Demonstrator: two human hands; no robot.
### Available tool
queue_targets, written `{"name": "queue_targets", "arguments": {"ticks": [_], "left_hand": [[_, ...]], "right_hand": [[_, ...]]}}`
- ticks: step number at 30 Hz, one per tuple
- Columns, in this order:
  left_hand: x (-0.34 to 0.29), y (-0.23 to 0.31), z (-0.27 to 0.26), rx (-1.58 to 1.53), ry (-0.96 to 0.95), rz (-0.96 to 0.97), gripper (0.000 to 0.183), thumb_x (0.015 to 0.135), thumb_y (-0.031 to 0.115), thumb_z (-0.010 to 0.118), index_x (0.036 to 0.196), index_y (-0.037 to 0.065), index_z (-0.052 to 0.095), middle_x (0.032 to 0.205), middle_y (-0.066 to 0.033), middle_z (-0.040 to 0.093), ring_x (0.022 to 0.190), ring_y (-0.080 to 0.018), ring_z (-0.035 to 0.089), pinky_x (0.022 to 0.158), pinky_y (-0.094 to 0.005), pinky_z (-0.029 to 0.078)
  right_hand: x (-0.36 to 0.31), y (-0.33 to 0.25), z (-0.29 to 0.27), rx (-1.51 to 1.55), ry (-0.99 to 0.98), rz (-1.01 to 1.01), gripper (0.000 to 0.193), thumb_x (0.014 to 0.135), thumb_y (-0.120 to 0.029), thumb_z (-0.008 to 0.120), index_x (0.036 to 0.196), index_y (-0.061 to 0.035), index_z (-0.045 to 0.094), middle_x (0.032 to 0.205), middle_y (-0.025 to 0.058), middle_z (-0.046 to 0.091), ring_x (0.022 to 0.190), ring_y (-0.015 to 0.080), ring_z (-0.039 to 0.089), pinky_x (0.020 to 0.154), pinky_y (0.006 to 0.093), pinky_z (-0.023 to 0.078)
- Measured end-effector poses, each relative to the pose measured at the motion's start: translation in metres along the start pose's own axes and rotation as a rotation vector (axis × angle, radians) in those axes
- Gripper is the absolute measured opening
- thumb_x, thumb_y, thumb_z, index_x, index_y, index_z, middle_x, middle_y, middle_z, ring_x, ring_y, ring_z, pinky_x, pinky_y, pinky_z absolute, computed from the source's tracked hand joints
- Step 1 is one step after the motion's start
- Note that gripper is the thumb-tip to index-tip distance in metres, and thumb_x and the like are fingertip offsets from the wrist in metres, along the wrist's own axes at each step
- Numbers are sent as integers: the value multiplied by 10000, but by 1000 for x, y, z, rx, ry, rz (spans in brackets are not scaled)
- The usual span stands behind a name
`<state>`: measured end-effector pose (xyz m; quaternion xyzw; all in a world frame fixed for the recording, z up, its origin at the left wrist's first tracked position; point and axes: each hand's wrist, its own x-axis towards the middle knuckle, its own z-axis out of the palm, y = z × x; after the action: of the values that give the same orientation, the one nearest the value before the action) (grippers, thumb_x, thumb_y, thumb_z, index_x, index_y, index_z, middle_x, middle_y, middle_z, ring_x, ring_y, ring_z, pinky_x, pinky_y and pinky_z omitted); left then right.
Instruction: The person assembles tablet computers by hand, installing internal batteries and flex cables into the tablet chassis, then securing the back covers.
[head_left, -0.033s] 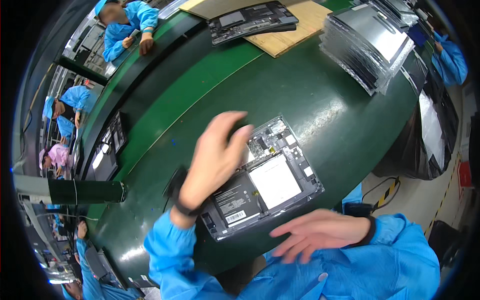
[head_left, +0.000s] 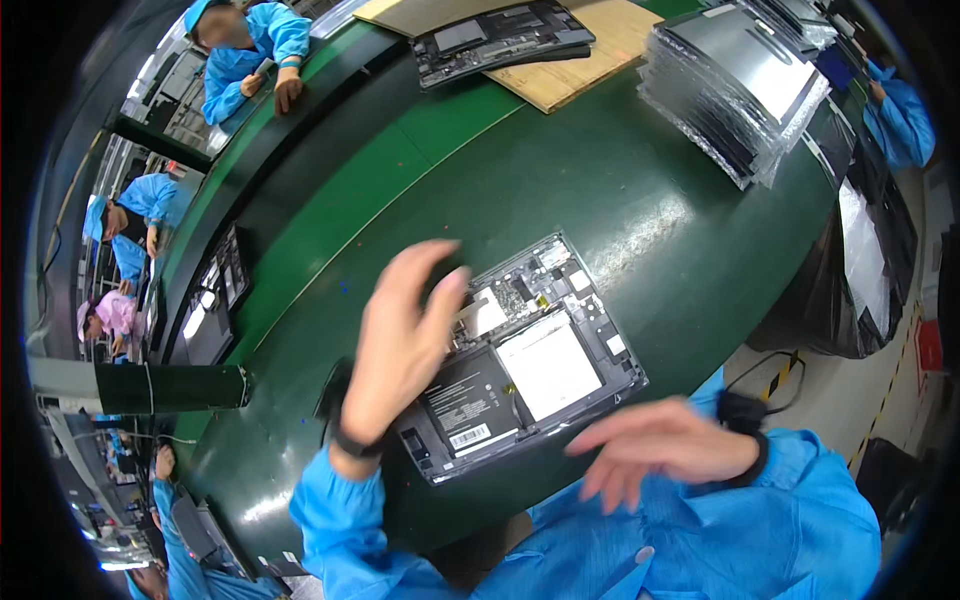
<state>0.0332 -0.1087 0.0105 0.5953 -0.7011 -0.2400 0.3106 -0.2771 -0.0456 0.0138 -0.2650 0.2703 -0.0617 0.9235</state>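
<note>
An opened laptop base (head_left: 590,345) lies slanted on the green bench in front of me, its battery (head_left: 468,402) and circuit board exposed. A white square part (head_left: 548,366) sits beside the battery. My left hand (head_left: 395,345) hovers over the laptop's left side, thumb and fingers apart with nothing between them, hiding part of that edge. Off the near right corner of the laptop is my right hand (head_left: 668,452), its fingers spread and holding nothing. Behind my left wrist a dark rounded object (head_left: 333,388) shows only partly; I cannot tell its kind.
Another opened laptop (head_left: 500,42) rests on a wooden board (head_left: 555,88) at the far side. A stack of panels in bubble wrap (head_left: 735,90) stands far right, above a black bag (head_left: 825,300). More laptop parts (head_left: 215,295) lie along the left, where co-workers in blue sit.
My left hand has shifted left and slightly nearer to me, uncovering more of the circuit board. My right hand has moved a little to the right. The laptop has stayed in place.
</note>
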Motion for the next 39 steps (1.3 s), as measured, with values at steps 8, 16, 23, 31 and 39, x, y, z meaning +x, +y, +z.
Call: {"name": "queue_targets", "arguments": {"ticks": [8, 16, 23, 31, 39], "left_hand": [[-79, -6, -12, 146, 1, -206, 488, 885, 40, 691, 1358, 2, 575, 1349, -185, 611, 1283, -369, 563, 1118, -413, 406], [-65, 15, 26, 46, -210, 89, 468, 918, 55, 676, 1367, -13, 563, 1505, -206, 491, 1444, -410, 408, 1188, -502, 320], [-65, 20, 39, 263, -190, 159, 527, 915, 76, 671, 1425, 28, 546, 1504, -186, 478, 1435, -395, 407, 1183, -506, 322], [-50, 23, 41, 365, -186, 186, 569, 890, 66, 601, 1456, 105, 561, 1383, -171, 508, 1314, -394, 459, 1119, -515, 343], [-44, 18, 40, 396, -181, 228, 534, 830, 34, 615, 1353, 134, 665, 1317, -147, 538, 1241, -365, 494, 1057, -494, 377]], "right_hand": [[21, 7, -28, -1107, 755, -666, 415, 881, -103, 756, 1250, -50, 572, 1297, 150, 567, 1077, 318, 564, 968, 403, 439], [91, -57, -44, -1501, 567, -895, 184, 899, -59, 703, 1077, -104, 695, 1422, 158, 495, 1417, 401, 371, 1154, 508, 283], [98, -59, -41, -1433, 545, -905, 48, 875, -48, 674, 849, -43, 634, 1231, 161, 524, 1362, 394, 406, 1092, 516, 311], [95, -85, -39, -1713, 504, -887, 67, 827, -42, 664, 799, 6, 627, 1114, 139, 555, 1216, 327, 496, 990, 462, 372], [94, -96, -42, -1705, 400, -811, 118, 850, -103, 695, 785, -19, 645, 1148, 157, 565, 1213, 323, 493, 971, 441, 380]]}}
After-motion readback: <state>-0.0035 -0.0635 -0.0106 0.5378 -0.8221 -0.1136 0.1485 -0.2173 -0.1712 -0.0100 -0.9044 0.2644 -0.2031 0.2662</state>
